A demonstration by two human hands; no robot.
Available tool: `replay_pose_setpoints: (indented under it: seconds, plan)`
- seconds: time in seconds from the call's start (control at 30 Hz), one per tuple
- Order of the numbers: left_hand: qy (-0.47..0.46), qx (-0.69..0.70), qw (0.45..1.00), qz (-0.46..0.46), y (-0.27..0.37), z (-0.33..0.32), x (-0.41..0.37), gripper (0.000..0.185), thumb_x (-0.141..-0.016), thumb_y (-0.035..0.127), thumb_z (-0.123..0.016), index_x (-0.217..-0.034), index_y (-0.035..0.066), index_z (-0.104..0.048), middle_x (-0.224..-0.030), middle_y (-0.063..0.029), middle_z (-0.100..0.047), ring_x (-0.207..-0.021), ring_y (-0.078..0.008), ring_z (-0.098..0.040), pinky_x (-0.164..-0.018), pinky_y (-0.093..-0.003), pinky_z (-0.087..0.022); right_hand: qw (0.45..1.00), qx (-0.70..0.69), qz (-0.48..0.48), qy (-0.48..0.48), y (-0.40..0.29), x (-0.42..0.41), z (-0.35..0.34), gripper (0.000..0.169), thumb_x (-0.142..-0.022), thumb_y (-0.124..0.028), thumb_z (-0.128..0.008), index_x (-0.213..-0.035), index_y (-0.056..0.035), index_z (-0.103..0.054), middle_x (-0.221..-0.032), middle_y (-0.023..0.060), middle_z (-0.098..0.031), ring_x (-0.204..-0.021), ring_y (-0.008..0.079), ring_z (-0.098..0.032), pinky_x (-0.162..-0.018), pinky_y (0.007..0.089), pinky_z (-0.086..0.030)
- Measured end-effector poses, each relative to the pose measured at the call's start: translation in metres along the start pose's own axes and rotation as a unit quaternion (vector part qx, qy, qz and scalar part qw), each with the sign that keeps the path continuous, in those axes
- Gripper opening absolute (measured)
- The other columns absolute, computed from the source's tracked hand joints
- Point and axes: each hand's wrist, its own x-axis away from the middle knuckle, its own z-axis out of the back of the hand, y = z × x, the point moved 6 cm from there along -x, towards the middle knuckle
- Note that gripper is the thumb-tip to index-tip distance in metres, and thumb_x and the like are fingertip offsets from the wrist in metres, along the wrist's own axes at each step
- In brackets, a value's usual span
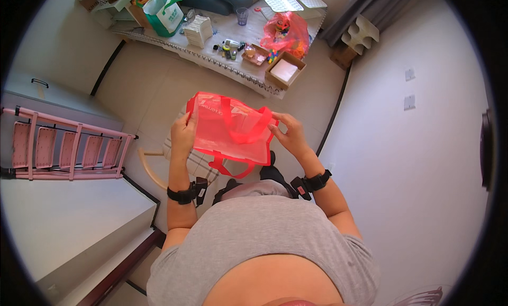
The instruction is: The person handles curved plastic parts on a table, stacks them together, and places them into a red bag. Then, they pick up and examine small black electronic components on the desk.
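In front of me a red tote bag [212,135] is held up by its two sides, its wide mouth turned towards me. My left hand [183,133] grips the left edge, with the thumb on the near side. At the upper right edge, the fingers and thumb of my right hand [291,133] pinch the bag near one strap. One red strap [250,138] loops across the mouth; the other strap [238,176] hangs on the side closest to my body. The bag's pale inner face bears some printed writing. What lies deep inside cannot be made out.
Beneath the bag is a chair with a checked cushion [194,163] and a wooden armrest [147,169]. A pink folding ladder [75,147] leans at left. The far table [158,38] carries a green-white bag [162,14], a red plastic bag [285,32] and a cardboard box [274,76].
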Motion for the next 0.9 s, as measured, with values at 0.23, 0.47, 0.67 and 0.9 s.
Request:
replay_pose_setpoints:
  seconds: [0.23, 0.47, 0.67, 0.9]
  plan:
    - [0.054, 0.081, 0.993, 0.061, -0.002, -0.048, -0.043, 0.034, -0.088, 0.029, -0.047, -0.088, -0.004, -0.057, -0.063, -0.0112, -0.056, -0.061, -0.0111, -0.049, -0.059, -0.0298, -0.041, 0.99, 0.04, -0.103, -0.089, 0.087, -0.036, 0.037, 0.073, -0.07, -0.036, -0.071, -0.124, 0.0022, -0.04, -0.106, 0.0182, -0.056, -0.095, 0.0252, -0.056, -0.084, 0.0351, -0.043]
    - [0.046, 0.163, 0.977, 0.132, 0.012, -0.075, -0.075, 0.035, -0.09, 0.028, -0.047, -0.093, -0.004, -0.059, -0.075, -0.003, -0.06, -0.069, -0.0075, -0.05, -0.064, -0.025, -0.042, 0.948, -0.099, -0.21, -0.217, 0.13, -0.077, 0.022, 0.082, -0.069, -0.036, -0.071, -0.129, 0.0018, -0.031, -0.104, 0.0167, -0.057, -0.094, 0.023, -0.057, -0.083, 0.0336, -0.044]
    - [0.058, 0.221, 0.958, 0.171, 0.006, -0.077, -0.113, 0.034, -0.091, 0.026, -0.046, -0.098, -0.004, -0.058, -0.084, -0.0029, -0.061, -0.074, -0.0076, -0.053, -0.067, -0.0236, -0.043, 0.93, -0.101, -0.23, -0.268, 0.142, -0.123, 0.007, 0.055, -0.07, -0.02, -0.06, -0.12, -0.003, -0.043, -0.097, 0.0186, -0.06, -0.09, 0.0292, -0.059, -0.079, 0.0352, -0.045]
    - [0.024, -0.039, 0.995, 0.092, 0.017, -0.088, -0.2, 0.03, -0.08, 0.019, -0.051, -0.105, 0.003, -0.057, -0.078, -0.015, -0.062, -0.07, -0.0246, -0.06, -0.065, -0.0346, -0.046, 0.973, 0.01, -0.199, -0.112, 0.178, -0.211, 0.014, 0.031, -0.073, -0.007, -0.048, -0.103, -0.0044, -0.055, -0.082, 0.0232, -0.059, -0.078, 0.0364, -0.059, -0.068, 0.0401, -0.046]
